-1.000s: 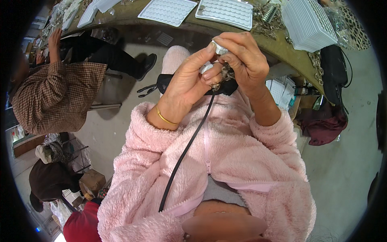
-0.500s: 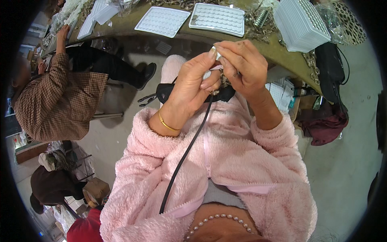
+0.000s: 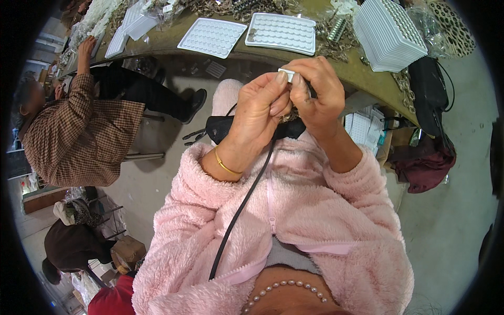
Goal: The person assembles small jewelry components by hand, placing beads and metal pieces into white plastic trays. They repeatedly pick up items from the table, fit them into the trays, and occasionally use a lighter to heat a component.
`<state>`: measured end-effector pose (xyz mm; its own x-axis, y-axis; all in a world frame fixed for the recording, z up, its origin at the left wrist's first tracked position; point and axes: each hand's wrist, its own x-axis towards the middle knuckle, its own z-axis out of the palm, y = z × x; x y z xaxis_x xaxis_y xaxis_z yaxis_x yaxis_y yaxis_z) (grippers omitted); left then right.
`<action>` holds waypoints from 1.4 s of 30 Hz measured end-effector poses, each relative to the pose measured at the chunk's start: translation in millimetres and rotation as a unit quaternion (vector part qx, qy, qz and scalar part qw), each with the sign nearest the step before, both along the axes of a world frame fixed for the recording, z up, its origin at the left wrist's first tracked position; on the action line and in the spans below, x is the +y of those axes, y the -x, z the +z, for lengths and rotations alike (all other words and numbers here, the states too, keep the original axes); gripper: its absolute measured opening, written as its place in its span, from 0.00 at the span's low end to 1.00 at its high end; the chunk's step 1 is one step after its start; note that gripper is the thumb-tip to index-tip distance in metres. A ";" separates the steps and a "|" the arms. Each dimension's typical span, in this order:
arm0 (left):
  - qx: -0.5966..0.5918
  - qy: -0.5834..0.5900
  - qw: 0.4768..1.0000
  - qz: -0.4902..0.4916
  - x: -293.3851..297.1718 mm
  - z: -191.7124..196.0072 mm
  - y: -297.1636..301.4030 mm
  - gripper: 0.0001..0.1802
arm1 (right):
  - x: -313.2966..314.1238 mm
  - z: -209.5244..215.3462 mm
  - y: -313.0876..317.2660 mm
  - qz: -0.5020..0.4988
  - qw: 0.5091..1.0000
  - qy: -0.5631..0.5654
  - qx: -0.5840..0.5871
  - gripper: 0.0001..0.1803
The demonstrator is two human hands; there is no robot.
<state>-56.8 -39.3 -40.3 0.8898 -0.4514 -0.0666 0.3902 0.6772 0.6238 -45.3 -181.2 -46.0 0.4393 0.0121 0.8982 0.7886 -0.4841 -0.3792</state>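
Olive worktop (image 3: pixel 380 90), white dimpled tray (image 3: pixel 212 38) at far edge. Left hand (image 3: pixel 258 109), right hand (image 3: pixel 321 98) nearly closed, thumbs and fingertips pinching small white piece (image 3: pixel 288 73) together.

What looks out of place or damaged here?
A small pale gridded piece seems to lie on the floor under the table edge, odd beside the tidy trays above. The right-hand flat white tray has a dark patch at its left edge; stain or scrap, can't tell.
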 end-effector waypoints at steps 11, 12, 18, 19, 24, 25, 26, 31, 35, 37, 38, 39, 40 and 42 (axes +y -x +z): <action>0.006 -0.011 1.000 -0.008 1.3 6.9 -4.6 0.10 | 3.5 5.7 2.5 0.032 0.988 -0.083 0.127 0.04; 0.010 -0.015 1.000 -0.006 1.1 6.6 -5.2 0.10 | 4.9 5.3 3.5 0.036 0.984 -0.100 0.142 0.03; -0.015 -0.014 1.000 0.005 1.2 3.5 -4.7 0.11 | 12.2 1.8 4.4 -0.005 0.991 -0.081 0.105 0.07; -0.025 -0.030 0.999 0.014 3.3 4.4 -1.8 0.12 | 13.0 1.9 2.0 -0.046 0.998 -0.025 0.043 0.09; -0.022 -0.036 0.999 -0.025 9.6 5.7 -5.4 0.15 | 14.5 0.5 -3.5 -0.086 0.991 0.010 -0.104 0.21; -0.004 -0.043 0.999 -0.024 8.9 4.3 -5.5 0.16 | 15.8 -0.2 -1.4 -0.095 0.991 -0.002 -0.098 0.18; -0.011 -0.047 0.998 -0.030 8.7 3.1 -6.9 0.16 | 16.1 -0.3 -0.2 -0.107 0.991 -0.010 -0.085 0.15; -0.088 -0.076 0.993 -0.008 1.1 -3.8 -17.8 0.15 | 18.3 -1.6 -1.3 -0.078 0.994 -0.083 -0.001 0.08; -0.092 -0.111 0.990 0.008 -1.6 -3.1 -21.3 0.15 | 14.1 -1.2 -4.4 -0.054 0.993 -0.101 0.041 0.06; -0.091 -0.114 0.989 0.009 -0.6 -2.0 -22.5 0.14 | 10.6 -0.6 -6.0 -0.057 0.995 -0.075 0.032 0.06; -0.100 -0.101 0.990 0.001 -0.8 -1.5 -24.2 0.13 | 7.8 0.1 -8.3 -0.056 0.997 -0.057 0.019 0.06; -0.089 -0.100 0.991 0.000 -1.0 -1.2 -25.3 0.13 | 7.1 0.6 -10.0 -0.053 0.998 -0.037 0.008 0.06; -0.083 -0.087 0.993 -0.009 -1.8 -0.9 -26.5 0.13 | 7.9 0.7 -10.3 -0.061 0.997 -0.035 0.029 0.07; -0.080 -0.067 0.994 -0.014 -3.1 -0.2 -28.0 0.12 | 6.1 1.6 -11.7 -0.057 0.997 -0.032 0.030 0.06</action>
